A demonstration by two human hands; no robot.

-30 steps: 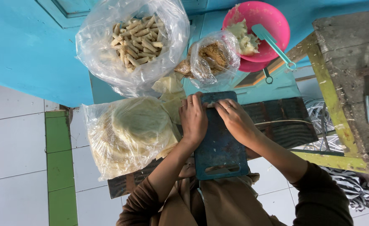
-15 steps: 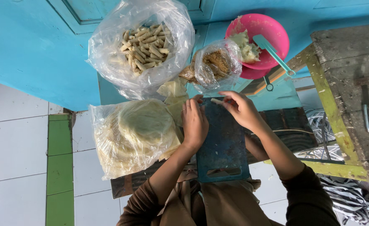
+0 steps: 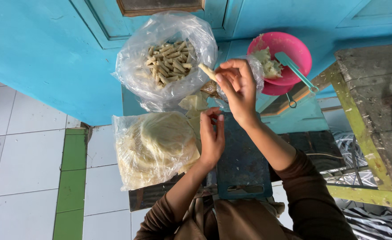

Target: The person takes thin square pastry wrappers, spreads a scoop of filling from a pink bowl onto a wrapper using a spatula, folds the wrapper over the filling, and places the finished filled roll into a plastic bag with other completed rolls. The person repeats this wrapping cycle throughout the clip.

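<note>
I'm pinching a pale roll [image 3: 207,71] in my right hand [image 3: 238,86], hovering beside the bag of rolls [image 3: 167,62]; my left hand [image 3: 211,135], fingers loosely curled and empty, is resting over the blue board [image 3: 242,164], wrapper bag [image 3: 153,146] alongside.

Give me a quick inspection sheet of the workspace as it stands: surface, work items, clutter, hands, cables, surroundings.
Surface: dark blue cutting board, bare on top.
Work items: rolled piece; clear bag of rolls; bag of flat round wrappers.
Clutter: pink bowl with filling and a teal spoon; small bag mostly hidden behind the right hand.
Hands: right hand raised, fingers pinching the rolled piece beside the bag of rolls; left hand empty, at the board's left edge.
Cables: nothing seen.
Surroundings: blue door, white tiled floor, worn bench at right.
</note>
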